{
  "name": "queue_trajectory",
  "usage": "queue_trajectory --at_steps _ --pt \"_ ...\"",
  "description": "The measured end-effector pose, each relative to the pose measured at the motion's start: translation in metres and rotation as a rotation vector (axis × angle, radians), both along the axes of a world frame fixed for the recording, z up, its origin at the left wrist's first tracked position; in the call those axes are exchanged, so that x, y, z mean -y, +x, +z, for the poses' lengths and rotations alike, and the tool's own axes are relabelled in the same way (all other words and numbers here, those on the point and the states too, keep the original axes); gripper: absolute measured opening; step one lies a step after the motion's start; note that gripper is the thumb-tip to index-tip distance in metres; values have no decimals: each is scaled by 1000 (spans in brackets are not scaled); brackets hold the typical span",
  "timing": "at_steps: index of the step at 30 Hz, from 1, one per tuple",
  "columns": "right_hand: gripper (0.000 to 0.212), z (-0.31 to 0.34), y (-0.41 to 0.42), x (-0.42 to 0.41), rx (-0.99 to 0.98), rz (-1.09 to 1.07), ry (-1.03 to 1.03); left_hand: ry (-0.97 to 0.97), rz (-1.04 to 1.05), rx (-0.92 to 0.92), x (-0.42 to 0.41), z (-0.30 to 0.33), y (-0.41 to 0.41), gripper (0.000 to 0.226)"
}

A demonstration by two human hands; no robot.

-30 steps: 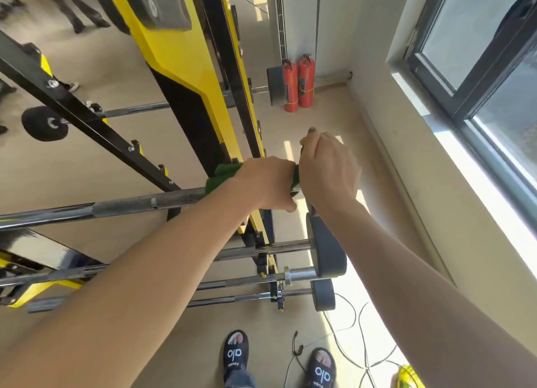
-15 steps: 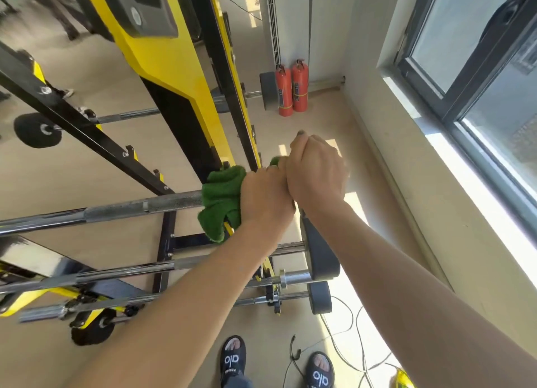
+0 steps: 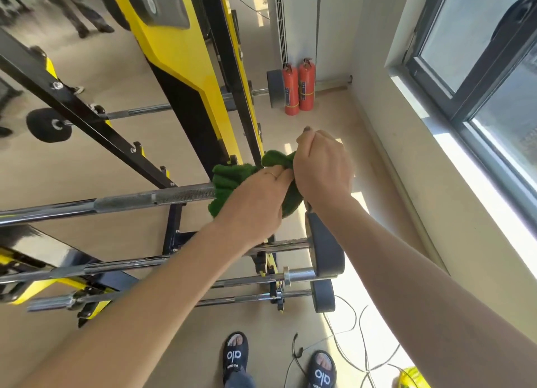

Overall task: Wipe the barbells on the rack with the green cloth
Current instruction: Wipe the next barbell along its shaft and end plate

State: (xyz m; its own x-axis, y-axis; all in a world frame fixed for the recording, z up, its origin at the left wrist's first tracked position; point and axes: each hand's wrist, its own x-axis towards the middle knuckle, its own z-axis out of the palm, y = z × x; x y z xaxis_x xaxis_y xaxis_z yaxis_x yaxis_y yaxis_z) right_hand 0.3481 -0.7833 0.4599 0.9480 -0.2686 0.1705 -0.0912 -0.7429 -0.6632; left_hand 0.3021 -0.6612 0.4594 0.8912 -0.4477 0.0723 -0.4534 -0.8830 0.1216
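**Both hands on green cloth at top barbell**

Nearest: two feet in black sandals (image 3: 236, 355) on the floor, loose cables (image 3: 345, 338) beside them.

Above the feet, lower barbells (image 3: 116, 267) lie racked in tiers, with dark plates (image 3: 327, 251) at their right ends.

Top barbell (image 3: 122, 203): chrome, knurled section showing, running from the left frame edge to the cloth. Green cloth (image 3: 229, 178) bunched around the bar where it meets the rack's right upright.

Left hand (image 3: 255, 201) clamped over the cloth on the bar, fingers curled. Right hand (image 3: 322, 166) just beside it, touching, closed in a fist on the cloth's right portion; bar end beneath it hidden.

Rack (image 3: 180, 56): yellow and black frame, rising behind the hands.

Farther: another barbell (image 3: 136, 111) with a black plate at the left. Two red fire extinguishers (image 3: 297, 86) stand in the floor's far corner. Window (image 3: 479, 67) along the right wall.
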Motion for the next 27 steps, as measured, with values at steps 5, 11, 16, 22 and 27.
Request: queue_trajectory --at_steps 5,11,16,22,27 --pt "44 1 1 0 -7 15 -9 241 24 -223 10 7 41 44" --pt "41 0 0 -1 12 12 -18 194 101 -183 21 -8 66 24" --pt "40 0 0 -2 18 7 -37 162 87 -787 18 22 85 40" --pt "40 -1 -2 -2 39 1 -38 186 102 -485 22 7 68 11" --pt "38 -2 -10 0 90 73 -122 289 214 39 28 -17 36 4"
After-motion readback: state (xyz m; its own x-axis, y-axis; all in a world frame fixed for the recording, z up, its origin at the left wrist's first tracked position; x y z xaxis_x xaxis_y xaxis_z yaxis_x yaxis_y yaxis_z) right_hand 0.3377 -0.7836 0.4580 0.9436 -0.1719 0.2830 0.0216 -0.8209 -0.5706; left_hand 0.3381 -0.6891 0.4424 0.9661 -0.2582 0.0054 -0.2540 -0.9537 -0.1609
